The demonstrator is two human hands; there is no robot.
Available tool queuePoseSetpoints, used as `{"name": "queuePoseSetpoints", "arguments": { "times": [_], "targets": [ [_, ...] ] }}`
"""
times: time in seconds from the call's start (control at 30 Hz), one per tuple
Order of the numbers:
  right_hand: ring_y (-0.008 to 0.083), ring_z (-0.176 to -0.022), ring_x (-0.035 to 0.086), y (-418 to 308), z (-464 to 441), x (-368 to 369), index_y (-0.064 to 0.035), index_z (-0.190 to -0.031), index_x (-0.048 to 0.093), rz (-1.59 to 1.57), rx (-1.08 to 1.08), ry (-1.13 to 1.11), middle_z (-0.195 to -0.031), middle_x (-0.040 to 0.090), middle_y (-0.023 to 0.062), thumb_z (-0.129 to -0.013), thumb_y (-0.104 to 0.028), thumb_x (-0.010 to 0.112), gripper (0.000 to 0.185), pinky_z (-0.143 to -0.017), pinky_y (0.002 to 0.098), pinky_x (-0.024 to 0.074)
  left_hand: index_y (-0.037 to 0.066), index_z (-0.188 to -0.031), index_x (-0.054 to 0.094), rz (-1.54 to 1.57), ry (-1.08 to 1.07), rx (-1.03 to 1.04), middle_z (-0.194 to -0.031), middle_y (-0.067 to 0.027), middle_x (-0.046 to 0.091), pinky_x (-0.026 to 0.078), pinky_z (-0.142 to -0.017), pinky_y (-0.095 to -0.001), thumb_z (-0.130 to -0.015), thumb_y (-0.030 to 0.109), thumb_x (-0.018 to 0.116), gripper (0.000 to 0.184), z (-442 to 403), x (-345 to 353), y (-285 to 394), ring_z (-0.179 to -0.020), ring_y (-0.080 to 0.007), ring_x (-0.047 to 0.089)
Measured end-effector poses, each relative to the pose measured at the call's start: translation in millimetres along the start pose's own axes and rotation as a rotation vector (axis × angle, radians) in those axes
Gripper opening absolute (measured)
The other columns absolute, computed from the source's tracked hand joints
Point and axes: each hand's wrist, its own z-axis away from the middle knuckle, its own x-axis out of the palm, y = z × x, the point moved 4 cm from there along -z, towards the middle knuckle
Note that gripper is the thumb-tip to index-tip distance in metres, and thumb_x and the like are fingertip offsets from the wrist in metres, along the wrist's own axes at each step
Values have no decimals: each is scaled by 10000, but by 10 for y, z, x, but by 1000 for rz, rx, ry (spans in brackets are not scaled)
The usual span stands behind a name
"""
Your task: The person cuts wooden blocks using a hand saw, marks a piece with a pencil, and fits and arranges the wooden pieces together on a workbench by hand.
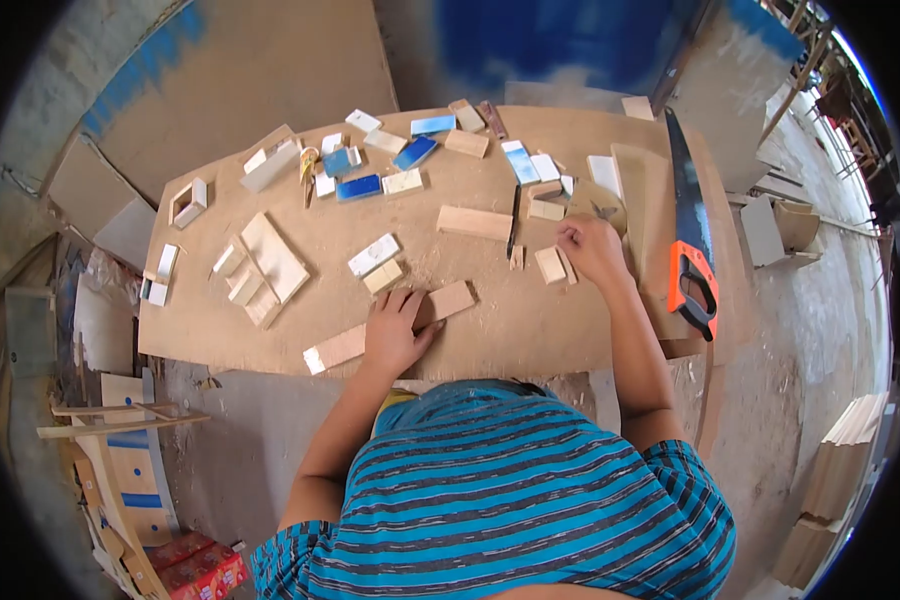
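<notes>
My left hand (pixel 395 332) lies across a long wooden strip (pixel 340 347) near the table's front edge, fingers over its far side and thumb by its near side. The strip has a white patch at its left end. Toward the right of the table my right hand (pixel 592 248) is closed, fingertips pinched together. Whatever they hold, if anything, is too small to make out. Just below those fingertips sit small wood blocks (pixel 550 266). A small dark shape (pixel 604 211) shows beyond the hand. A thin dark stick (pixel 513 222) rests beside a longer wood block (pixel 475 222).
A handsaw (pixel 692 275) with an orange handle lies along the table's right side. Several blue, white and bare blocks (pixel 359 187) are scattered toward the back. At left is a joined wooden piece (pixel 273 258) and a small box-like frame (pixel 188 202). Wood dust covers parts of the tabletop (pixel 370 220).
</notes>
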Motion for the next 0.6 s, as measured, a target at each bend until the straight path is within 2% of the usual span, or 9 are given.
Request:
{"name": "queuePoseSetpoints", "arguments": {
  "times": [0.1, 0.2, 0.37, 0.5, 0.6],
  "targets": [
    [290, -759, 640, 28, -222, -237, -114, -821, 672, 14, 4, 211, -817, 657, 91, -779, -131, 638, 56, -656, 401, 501, 35, -1151, 594, -37, 15, 0, -1085, -146, 578, 445, -877, -446, -732, 304, 731, 517, 12, -5, 31, -1014, -354, 527],
    [292, -767, 641, 143, -594, -285, -104, -806, 664, 73, -36, 274, -834, 664, 101, -783, -137, 631, 52, -664, 409, 501, 30, -1152, 592, -52, 9, -7, -1088, -147, 576, 442, -884, -444, -731, 314, 732, 527, 22, -5, 33, -1019, -351, 524],
    [288, -854, 667, 95, -1188, -3, -119, -902, 717, 24, -40, 95, -897, 707, 93, -783, -188, 657, 150, -751, 381, 526, 20, -1164, 599, -12, -9, -12, -1100, -153, 573, 444, -889, -439, -736, 320, 724, 537, 29, -21, 26, -1017, -350, 524],
    [284, -821, 671, -574, -1424, 434, -93, -879, 714, -200, -229, -89, -873, 708, 99, -789, -201, 656, 152, -736, 371, 529, 8, -1177, 603, 13, 8, -14, -1102, -163, 572, 448, -893, -431, -750, 338, 709, 550, 52, -64, -2, -1019, -349, 525],
    [233, -791, 680, -1154, -1531, 884, -77, -916, 711, -72, -470, -150, -857, 703, 118, -795, -200, 665, 178, -733, 350, 531, 1, -1169, 608, 12, 11, -11, -1101, -164, 574, 452, -887, -431, -756, 347, 701, 547, 57, -42, -33, -1011, -344, 529]
  ]
}}
